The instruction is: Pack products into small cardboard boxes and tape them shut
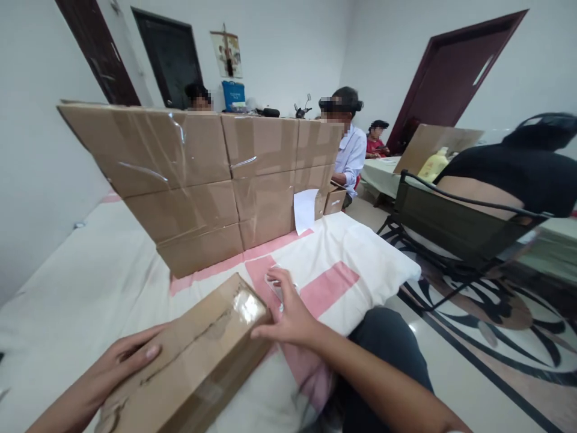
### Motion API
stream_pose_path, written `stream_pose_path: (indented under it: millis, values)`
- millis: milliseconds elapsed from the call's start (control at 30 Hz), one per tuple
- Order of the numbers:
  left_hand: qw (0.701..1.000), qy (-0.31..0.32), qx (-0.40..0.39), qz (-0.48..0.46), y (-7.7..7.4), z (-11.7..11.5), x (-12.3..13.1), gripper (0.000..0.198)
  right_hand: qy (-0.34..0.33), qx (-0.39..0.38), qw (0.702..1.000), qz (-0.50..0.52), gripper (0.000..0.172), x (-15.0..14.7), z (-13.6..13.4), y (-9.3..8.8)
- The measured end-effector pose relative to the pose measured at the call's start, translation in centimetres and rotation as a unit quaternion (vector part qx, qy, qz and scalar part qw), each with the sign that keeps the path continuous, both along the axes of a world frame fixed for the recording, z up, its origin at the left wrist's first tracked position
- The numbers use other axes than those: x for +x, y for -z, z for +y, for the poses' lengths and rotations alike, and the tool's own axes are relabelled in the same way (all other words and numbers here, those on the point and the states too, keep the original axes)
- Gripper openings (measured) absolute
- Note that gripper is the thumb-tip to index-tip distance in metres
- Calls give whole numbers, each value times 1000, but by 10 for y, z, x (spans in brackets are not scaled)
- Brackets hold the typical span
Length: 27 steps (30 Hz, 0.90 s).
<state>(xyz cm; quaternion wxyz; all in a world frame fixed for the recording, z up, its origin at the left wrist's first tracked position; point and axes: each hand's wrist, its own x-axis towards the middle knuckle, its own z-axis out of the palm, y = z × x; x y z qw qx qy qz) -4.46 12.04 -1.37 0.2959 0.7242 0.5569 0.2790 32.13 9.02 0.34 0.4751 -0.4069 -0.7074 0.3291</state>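
Observation:
A long cardboard box [198, 349] lies slanted in front of me on the cloth-covered surface, with a dark torn line along its top and shiny clear tape at its far end. My left hand [130, 355] grips its left side, thumb on top and the other fingers partly hidden. Beside the far right corner is my right hand [288, 313], its fingers spread and curved. The right thumb is close to the box's end; whether it touches, I cannot tell. Something clear and shiny, perhaps plastic or tape, shows behind the right fingers.
A tall cardboard panel [234, 174] with creases and tape stands across the cloth [369, 252], a white paper [305, 210] at its lower right. Several people sit beyond and to the right. A dark folding chair [460, 210] and a yellow bottle [433, 163] are at right.

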Motion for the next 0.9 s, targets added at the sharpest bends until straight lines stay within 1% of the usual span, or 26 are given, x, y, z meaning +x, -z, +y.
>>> stream_pose_path:
  millis: [33,67,100,133,167,200,233,267,300,367,433,500,533,600,700,800,867,900]
  values:
    - [998,9,-48,-31,-3,-2,0,47,-84,-27,996,-24,121,5,3,-3]
    - [995,15,-87,-55,-7,-4,-1,49,-163,-48,984,-47,134,9,4,-4]
    - [992,16,-107,-62,-12,-6,-1,49,-222,-59,971,-65,142,11,4,-3]
    - [995,6,-95,-42,-19,-8,-2,49,-252,-56,963,-76,147,11,3,-1]
    - [998,-13,-60,-3,-28,-12,-1,49,-256,-45,962,-80,152,10,1,2]
    - [998,-36,-6,49,-37,-18,0,49,-241,-34,967,-81,156,9,-3,5]
    - [992,-53,59,102,-47,-26,3,51,-221,-30,971,-83,158,6,-7,8]
    - [979,-57,127,148,-55,-36,9,52,-202,-29,975,-85,158,4,-12,12]
    - [962,-45,189,191,-61,-47,17,54,-186,-28,978,-84,158,2,-18,15]
    - [919,16,284,272,-65,-72,43,56,-156,-30,984,-77,158,-2,-30,20]
    - [877,61,333,341,-60,-94,76,61,-118,-33,990,-66,156,-1,-40,23]
    - [849,44,377,368,-51,-110,109,71,-84,-31,994,-57,152,4,-49,25]
    - [840,32,398,366,-46,-117,123,73,-72,-26,996,-54,150,8,-52,26]
    - [831,10,432,351,-38,-130,146,69,-55,-4,997,-51,146,20,-56,26]
    - [826,-24,465,317,-25,-154,166,64,-40,47,997,-49,143,39,-63,22]
    - [809,-89,503,289,-7,-174,177,68,-59,109,990,-61,142,54,-69,15]
    - [796,-118,525,276,3,-179,180,69,-68,127,987,-71,142,58,-73,10]
    - [792,-121,532,272,7,-179,181,69,-68,126,987,-74,142,58,-75,9]
